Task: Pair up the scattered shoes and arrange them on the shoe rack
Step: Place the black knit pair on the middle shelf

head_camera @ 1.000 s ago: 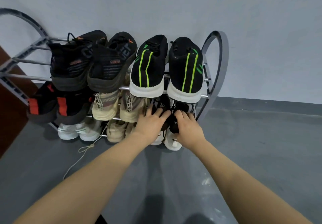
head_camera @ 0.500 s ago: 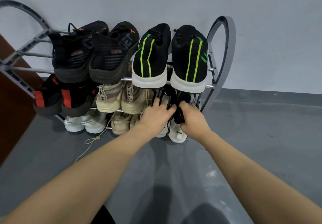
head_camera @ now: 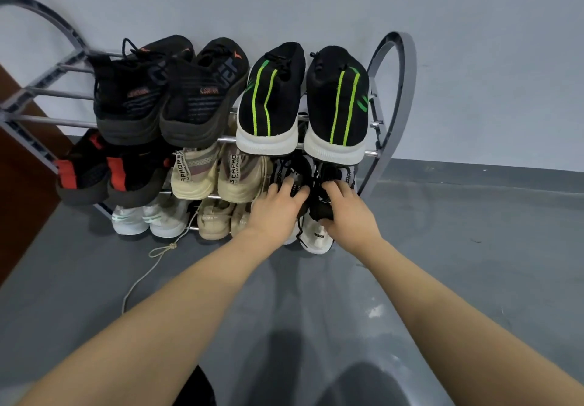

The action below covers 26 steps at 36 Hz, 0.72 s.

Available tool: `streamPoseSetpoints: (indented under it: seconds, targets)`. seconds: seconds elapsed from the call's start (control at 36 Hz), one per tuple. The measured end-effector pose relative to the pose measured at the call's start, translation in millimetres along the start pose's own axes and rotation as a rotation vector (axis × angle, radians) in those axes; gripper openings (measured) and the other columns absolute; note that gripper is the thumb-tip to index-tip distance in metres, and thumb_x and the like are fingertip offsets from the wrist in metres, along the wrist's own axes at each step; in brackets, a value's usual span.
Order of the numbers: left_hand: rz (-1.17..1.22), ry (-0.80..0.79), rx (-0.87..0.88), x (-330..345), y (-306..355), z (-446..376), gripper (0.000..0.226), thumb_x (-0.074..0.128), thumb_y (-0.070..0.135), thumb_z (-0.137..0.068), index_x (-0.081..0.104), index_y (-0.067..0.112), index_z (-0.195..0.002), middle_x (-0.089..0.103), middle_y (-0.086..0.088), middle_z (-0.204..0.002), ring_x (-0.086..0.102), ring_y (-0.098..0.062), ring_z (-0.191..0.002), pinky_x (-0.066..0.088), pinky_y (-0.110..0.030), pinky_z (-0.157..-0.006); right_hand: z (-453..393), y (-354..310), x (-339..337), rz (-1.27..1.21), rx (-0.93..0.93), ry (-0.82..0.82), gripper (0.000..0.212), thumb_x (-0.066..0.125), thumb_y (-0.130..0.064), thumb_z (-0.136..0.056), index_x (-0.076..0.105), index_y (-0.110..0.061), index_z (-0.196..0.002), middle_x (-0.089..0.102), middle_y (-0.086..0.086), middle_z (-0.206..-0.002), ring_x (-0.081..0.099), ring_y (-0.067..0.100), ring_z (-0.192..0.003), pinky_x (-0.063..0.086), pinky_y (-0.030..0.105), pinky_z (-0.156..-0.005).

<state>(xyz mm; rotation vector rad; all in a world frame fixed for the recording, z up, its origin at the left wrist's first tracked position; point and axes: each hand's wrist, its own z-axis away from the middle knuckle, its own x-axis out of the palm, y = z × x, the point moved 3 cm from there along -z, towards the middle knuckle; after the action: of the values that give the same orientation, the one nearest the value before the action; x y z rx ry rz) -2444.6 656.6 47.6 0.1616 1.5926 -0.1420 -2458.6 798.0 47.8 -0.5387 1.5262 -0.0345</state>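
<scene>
A grey metal shoe rack (head_camera: 395,96) stands against the wall, filled with paired shoes. Its top tier holds black-and-orange sneakers (head_camera: 164,96) and black shoes with green stripes (head_camera: 303,102). On the middle tier are black-and-red shoes (head_camera: 104,175), beige sneakers (head_camera: 218,175) and, at the right, a black-and-white pair (head_camera: 292,168). My left hand (head_camera: 278,209) rests on the left shoe of that pair with fingers spread. My right hand (head_camera: 346,213) curls over the heel of the right shoe (head_camera: 335,171). White-soled shoes (head_camera: 316,238) sit below on the bottom tier.
The bottom tier also holds white sneakers (head_camera: 148,219) and tan shoes (head_camera: 218,219). A loose beige lace (head_camera: 151,263) trails onto the grey floor (head_camera: 474,263). A brown panel (head_camera: 19,168) stands left of the rack.
Both hands have stayed on the black-and-white pair at the right of the middle tier, with only small finger shifts. The camera view has shifted slightly.
</scene>
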Motion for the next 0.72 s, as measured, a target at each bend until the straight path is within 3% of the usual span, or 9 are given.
streamPoseSetpoints:
  seconds: [0.08, 0.14, 0.22, 0.28, 0.42, 0.47, 0.56, 0.64, 0.72]
  targets:
    - [-0.017, 0.043, -0.030, -5.5, 2.1, 6.3, 0.072, 0.058, 0.019, -0.088, 0.018, 0.026, -0.148, 0.025, -0.010, -0.148, 0.039, -0.030, -0.125, 0.039, -0.036, -0.100, 12.3, 0.0, -8.6, -0.019, 0.029, 0.076, 0.056, 0.061, -0.025, -0.086, 0.039, -0.015, -0.136, 0.041, 0.004, -0.138, 0.046, 0.025, -0.120, 0.046, 0.037, -0.084]
    - [-0.043, 0.102, -0.035, -13.6, 5.8, 11.2, 0.073, 0.065, 0.021, -0.083, 0.029, 0.023, -0.146, 0.035, -0.012, -0.143, 0.043, -0.031, -0.123, 0.041, -0.038, -0.098, 19.1, 1.6, -17.0, -0.010, 0.050, 0.167, 0.043, 0.055, -0.028, -0.091, 0.046, -0.012, -0.129, 0.050, 0.005, -0.128, 0.053, 0.026, -0.111, 0.045, 0.036, -0.076]
    - [-0.065, 0.216, 0.018, -23.4, 14.4, 14.7, 0.065, 0.083, 0.022, -0.056, 0.062, 0.015, -0.117, 0.059, -0.015, -0.117, 0.061, -0.031, -0.099, 0.054, -0.036, -0.076, 26.0, 4.7, -35.9, -0.039, 0.135, 0.296, 0.024, 0.049, -0.030, -0.094, 0.052, -0.010, -0.106, 0.056, 0.003, -0.104, 0.058, 0.026, -0.090, 0.039, 0.032, -0.065]
    - [-0.053, 0.275, 0.062, -28.4, 21.2, 15.9, 0.053, 0.084, 0.020, -0.049, 0.068, 0.013, -0.099, 0.064, -0.012, -0.102, 0.064, -0.030, -0.085, 0.054, -0.033, -0.065, 27.2, 8.7, -50.2, -0.117, 0.226, 0.358, 0.021, 0.050, -0.031, -0.094, 0.047, -0.010, -0.098, 0.052, 0.002, -0.098, 0.056, 0.025, -0.085, 0.038, 0.032, -0.062]
    - [-0.081, 0.484, 0.242, -53.8, 44.5, 18.3, 0.025, 0.077, 0.019, -0.059, 0.064, 0.012, -0.080, 0.059, -0.004, -0.081, 0.056, -0.024, -0.070, 0.042, -0.031, -0.055, 17.6, 15.3, -84.1, -0.304, 0.332, 0.374, 0.033, 0.055, -0.026, -0.091, 0.041, -0.010, -0.117, 0.048, 0.004, -0.119, 0.055, 0.026, -0.097, 0.036, 0.033, -0.069]
    - [-0.089, 0.620, 0.298, -67.1, 52.2, 15.9, 0.020, 0.072, 0.016, -0.067, 0.060, 0.011, -0.082, 0.056, -0.004, -0.080, 0.050, -0.024, -0.072, 0.038, -0.032, -0.059, 9.8, 14.5, -91.6, -0.258, 0.310, 0.308, 0.027, 0.052, -0.024, -0.093, 0.041, -0.010, -0.113, 0.052, 0.007, -0.116, 0.055, 0.030, -0.095, 0.038, 0.034, -0.068]
    - [-0.065, 0.785, 0.307, -87.6, 61.3, 8.4, 0.024, 0.065, 0.014, -0.075, 0.052, 0.010, -0.095, 0.059, -0.007, -0.090, 0.045, -0.025, -0.082, 0.035, -0.032, -0.070, 2.9, 13.7, -98.0, -0.240, 0.307, 0.242, 0.015, 0.048, -0.018, -0.093, 0.033, -0.013, -0.096, 0.055, 0.007, -0.093, 0.049, 0.029, -0.079, 0.037, 0.035, -0.064]
    - [-0.103, 0.792, 0.239, -99.1, 61.2, -4.7, 0.038, 0.059, 0.017, -0.079, 0.049, 0.008, -0.114, 0.057, -0.010, -0.112, 0.044, -0.027, -0.098, 0.036, -0.035, -0.084, 1.0, 13.9, -98.8, -0.299, 0.288, 0.228, 0.017, 0.048, -0.014, -0.093, 0.030, -0.014, -0.093, 0.051, 0.002, -0.082, 0.049, 0.029, -0.074, 0.037, 0.035, -0.061]
    - [-0.185, 0.766, 0.221, -100.4, 56.7, -13.9, 0.043, 0.055, 0.024, -0.081, 0.052, 0.008, -0.121, 0.060, -0.007, -0.114, 0.041, -0.027, -0.101, 0.034, -0.037, -0.085, -0.3, 14.1, -98.3, -0.351, 0.282, 0.248, 0.017, 0.048, -0.012, -0.093, 0.031, -0.014, -0.092, 0.051, 0.000, -0.079, 0.049, 0.029, -0.072, 0.037, 0.034, -0.061]
